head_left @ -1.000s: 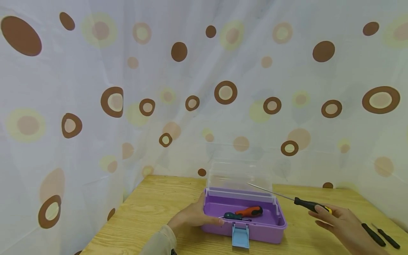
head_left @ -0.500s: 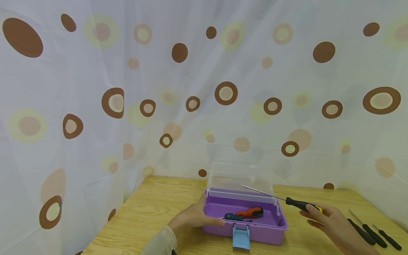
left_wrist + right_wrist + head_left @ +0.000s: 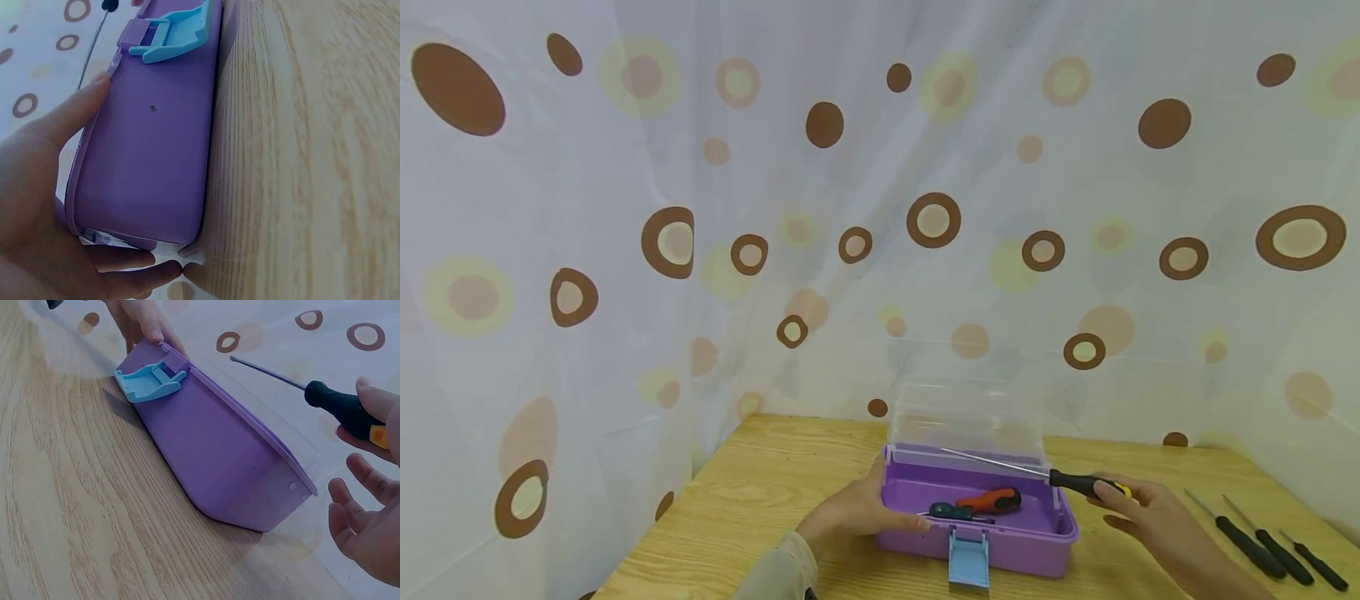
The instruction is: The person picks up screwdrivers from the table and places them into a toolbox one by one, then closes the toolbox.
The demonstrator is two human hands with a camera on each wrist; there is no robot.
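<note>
My right hand (image 3: 1142, 521) pinches a screwdriver (image 3: 1075, 482) by its black and yellow handle. The long metal shaft points left across the back of a purple toolbox (image 3: 1007, 554), above its opening. Seen from the right wrist, the thumb (image 3: 378, 400) presses on the handle while the lower fingers stay off it. My left hand (image 3: 861, 504) grips the toolbox's left end, thumb along the front rim and fingers round the side. Inside lie a red and black screwdriver (image 3: 988, 500) and a dark green one (image 3: 951, 511). The clear lid (image 3: 966, 417) stands raised.
Several black-handled screwdrivers lie on the wooden table (image 3: 760, 483) at the right, among them a thick-handled screwdriver (image 3: 1247, 546) and a smaller screwdriver (image 3: 1318, 567). A light blue latch (image 3: 968, 558) hangs down at the box's front. A dotted curtain (image 3: 850, 167) encloses the table.
My right hand has moved left with the screwdriver, bringing its shaft further across the toolbox and slightly lower. More of the screwdrivers at the right are uncovered. The left hand keeps its hold.
</note>
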